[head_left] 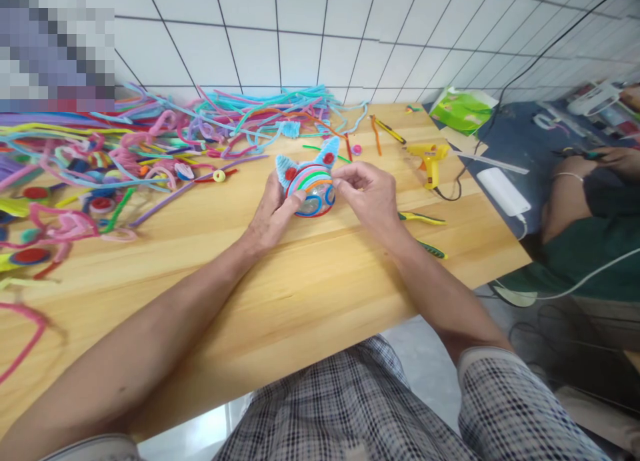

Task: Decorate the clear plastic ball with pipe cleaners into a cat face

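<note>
A round, clear ball decorated with pipe cleaners (311, 180) is in front of me, above the wooden table (300, 288). It has coloured stripes, two blue ears with red centres, and blue rings on its clear front. My left hand (270, 214) grips it from the left, thumb across the front. At its right edge, my right hand (371, 194) is closed in a pinch. Whatever lies between those fingertips is too small to make out. Below the right wrist lie pliers with yellow-green handles (425, 218), their jaws hidden by my arm.
Loose pipe cleaners (250, 118) pile along the tiled wall. Finished pieces and beads lie left. A yellow glue gun (431, 162), a utility knife (389, 129) and a green packet (463, 110) are at right. Beside a white power strip (504, 190), another person (585, 201) sits.
</note>
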The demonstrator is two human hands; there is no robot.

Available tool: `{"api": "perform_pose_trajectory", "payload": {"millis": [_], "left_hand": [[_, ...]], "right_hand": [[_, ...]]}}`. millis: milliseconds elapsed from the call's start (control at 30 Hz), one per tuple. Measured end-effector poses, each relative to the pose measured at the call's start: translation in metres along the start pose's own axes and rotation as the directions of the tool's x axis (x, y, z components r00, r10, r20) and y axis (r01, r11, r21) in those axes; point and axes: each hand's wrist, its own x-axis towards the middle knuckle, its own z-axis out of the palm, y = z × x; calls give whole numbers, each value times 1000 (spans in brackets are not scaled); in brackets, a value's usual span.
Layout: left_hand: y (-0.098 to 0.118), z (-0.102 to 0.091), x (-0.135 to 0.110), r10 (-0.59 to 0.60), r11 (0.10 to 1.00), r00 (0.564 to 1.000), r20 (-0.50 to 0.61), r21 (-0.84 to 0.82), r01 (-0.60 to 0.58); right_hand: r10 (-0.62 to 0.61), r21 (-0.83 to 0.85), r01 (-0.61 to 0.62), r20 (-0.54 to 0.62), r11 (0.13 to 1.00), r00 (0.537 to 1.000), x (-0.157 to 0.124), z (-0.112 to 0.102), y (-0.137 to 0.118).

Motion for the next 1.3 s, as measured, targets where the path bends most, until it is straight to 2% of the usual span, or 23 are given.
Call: {"api": "perform_pose_trajectory", "payload": {"millis": [467, 667, 867, 1100, 1300], "left_hand": [[2, -1, 0, 26, 999, 1000, 9, 32, -26], [9, 2, 2, 4, 1000, 1000, 22, -18, -3], [20, 7, 3, -68, 997, 995, -71, -46, 65], [31, 4, 3, -50, 999, 994, -93, 7, 51], [35, -3, 3, -84, 996, 994, -64, -12, 83]], "right_hand": [[51, 25, -51, 18, 998, 999, 2, 1, -5], [48, 26, -49, 23, 998, 999, 0, 1, -9], [28, 9, -29, 44, 1000, 999, -2, 0, -11], [4, -5, -3, 61, 1000, 998, -5, -2, -20], [90, 107, -96, 57, 990, 994, 0, -5, -15]]}}
